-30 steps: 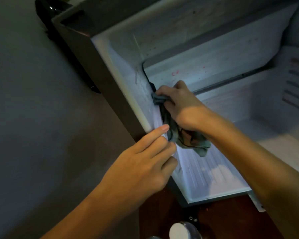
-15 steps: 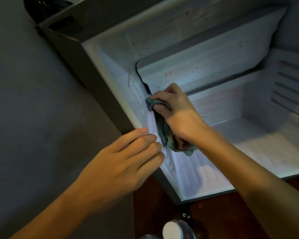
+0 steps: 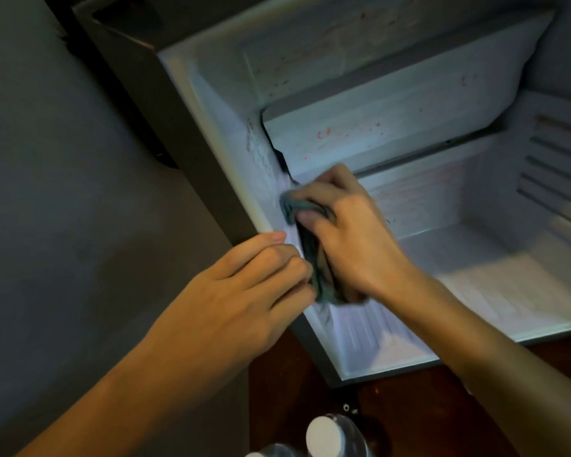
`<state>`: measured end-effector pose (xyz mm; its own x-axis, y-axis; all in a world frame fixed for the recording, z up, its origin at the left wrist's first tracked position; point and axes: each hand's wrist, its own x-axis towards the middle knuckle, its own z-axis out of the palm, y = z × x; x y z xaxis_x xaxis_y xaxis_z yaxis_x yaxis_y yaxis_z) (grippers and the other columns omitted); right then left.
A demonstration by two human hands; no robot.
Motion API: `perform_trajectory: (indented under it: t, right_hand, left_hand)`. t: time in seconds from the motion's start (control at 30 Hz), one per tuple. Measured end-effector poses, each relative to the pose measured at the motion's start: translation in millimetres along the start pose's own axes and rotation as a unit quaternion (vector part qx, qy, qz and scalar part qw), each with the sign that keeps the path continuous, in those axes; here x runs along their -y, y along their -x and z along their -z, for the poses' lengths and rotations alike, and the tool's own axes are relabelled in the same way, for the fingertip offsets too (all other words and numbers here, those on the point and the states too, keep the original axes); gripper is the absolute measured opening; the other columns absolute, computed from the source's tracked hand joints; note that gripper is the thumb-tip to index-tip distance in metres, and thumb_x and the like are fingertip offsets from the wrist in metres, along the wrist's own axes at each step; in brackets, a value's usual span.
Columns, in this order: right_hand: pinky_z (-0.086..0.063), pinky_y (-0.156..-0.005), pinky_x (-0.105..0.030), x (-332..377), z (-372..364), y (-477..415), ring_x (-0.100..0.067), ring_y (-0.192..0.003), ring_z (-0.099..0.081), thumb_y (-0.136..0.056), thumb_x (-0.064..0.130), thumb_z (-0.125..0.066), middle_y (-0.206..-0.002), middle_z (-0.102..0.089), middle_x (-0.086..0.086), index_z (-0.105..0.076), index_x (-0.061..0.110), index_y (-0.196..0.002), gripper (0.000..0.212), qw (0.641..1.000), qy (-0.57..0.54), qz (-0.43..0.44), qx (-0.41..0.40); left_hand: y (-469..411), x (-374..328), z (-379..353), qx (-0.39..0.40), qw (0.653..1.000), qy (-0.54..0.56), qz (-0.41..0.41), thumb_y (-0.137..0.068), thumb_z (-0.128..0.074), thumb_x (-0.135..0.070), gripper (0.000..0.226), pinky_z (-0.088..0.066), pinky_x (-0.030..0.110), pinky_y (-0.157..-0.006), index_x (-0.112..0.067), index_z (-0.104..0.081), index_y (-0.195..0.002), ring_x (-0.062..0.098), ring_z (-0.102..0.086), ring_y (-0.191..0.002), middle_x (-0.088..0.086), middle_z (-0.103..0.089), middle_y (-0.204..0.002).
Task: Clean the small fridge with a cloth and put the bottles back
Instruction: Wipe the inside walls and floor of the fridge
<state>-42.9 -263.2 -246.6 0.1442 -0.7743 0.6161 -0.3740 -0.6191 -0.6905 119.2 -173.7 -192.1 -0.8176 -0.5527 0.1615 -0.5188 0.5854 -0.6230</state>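
View: head camera, looking down into the open front of the fridge.
Small fridge point(image 3: 192, 166): the dark outer side faces a grey wall point(image 3: 63, 225). The white interior is lit. It stands on a dark reddish-brown wooden surface point(image 3: 426, 420).
Cloth point(image 3: 318, 275): grey-green and bunched, pressed against the inner left wall close to the front edge, just below the corner of the upper compartment.
Right hand point(image 3: 356, 249): reaches in from the lower right and grips the cloth, with fingers curled round its upper end; the rest of the cloth hangs down under the palm.
Left hand point(image 3: 244, 301): fingers bent over the front edge of the fridge's left wall and holding it, with the knuckles touching the cloth.
Upper compartment point(image 3: 376, 140): a pale front panel with red specks and smears.
Inner left wall: a rough speckled patch point(image 3: 259, 153) sits above the cloth.
Right inner wall: horizontal ribs point(image 3: 557, 179).
Bottles: one clear bottle with a white cap point(image 3: 325, 435) stands outside the fridge at the bottom edge of the view. A second bottle point(image 3: 274, 451) beside it is barely in view.
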Motion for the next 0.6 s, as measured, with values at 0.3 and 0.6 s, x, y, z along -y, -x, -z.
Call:
perform_trajectory:
  t: [0.3,0.6]
  right_hand:
    - [-0.046,-0.088,-0.047,-9,-8,-25,-0.027,-0.094,-0.055,-0.095,0.021,-0.057,-0.104,-0.050,0.001,-0.070,0.027,-0.110,0.021,0.999,0.027,-0.021,-0.012]
    - [-0.046,-0.093,-0.036,10,27,64,-0.019,-0.112,-0.052,-0.092,0.019,-0.060,-0.115,-0.046,0.013,-0.068,0.036,-0.104,0.023,0.992,-0.080,0.062,0.078]
  left_hand:
    - [1,-5,0,-0.055,0.998,0.028,0.005,-0.098,-0.043,-0.007,0.010,-0.020,0.037,-0.120,-0.015,-0.048,-0.100,0.024,-0.051,-0.112,0.006,-0.046,-0.117]
    - [2,-3,-1,-0.094,0.995,0.040,0.001,-0.098,-0.054,-0.012,0.007,-0.024,0.036,-0.120,-0.015,-0.048,-0.100,0.024,-0.049,-0.114,0.006,-0.047,-0.120]
